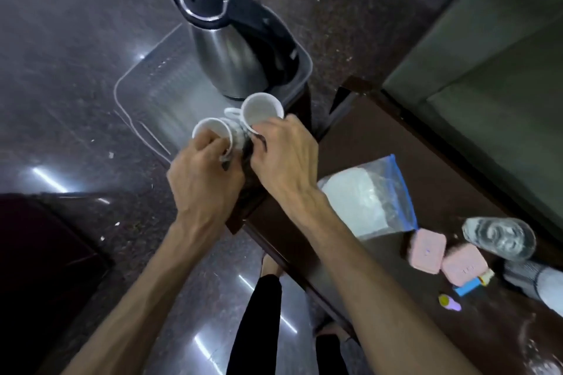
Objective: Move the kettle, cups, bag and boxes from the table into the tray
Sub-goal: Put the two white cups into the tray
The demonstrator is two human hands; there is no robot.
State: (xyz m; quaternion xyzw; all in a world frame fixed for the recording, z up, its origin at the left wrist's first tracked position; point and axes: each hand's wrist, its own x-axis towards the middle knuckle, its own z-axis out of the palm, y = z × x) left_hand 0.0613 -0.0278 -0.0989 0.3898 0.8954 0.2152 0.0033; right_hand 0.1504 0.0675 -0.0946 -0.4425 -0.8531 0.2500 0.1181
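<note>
The left hand (207, 173) is closed around one white cup (213, 134), and the right hand (283, 158) grips a second cup (262, 109); both cups are tilted over the clear tray (137, 91). At 12 o'clock from the hands the steel kettle (228, 49) stands in the tray. At 4 o'clock, on the dark wooden table (380, 146), lie a zip bag (365, 198) and two pink boxes (426, 250). The floor (76, 39) is grey polished stone with light reflections.

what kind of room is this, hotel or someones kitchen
Probably a hotel or guest room: an electric kettle in a clear tray, two white cups, a dark wooden table, and a polished stone floor.
</note>
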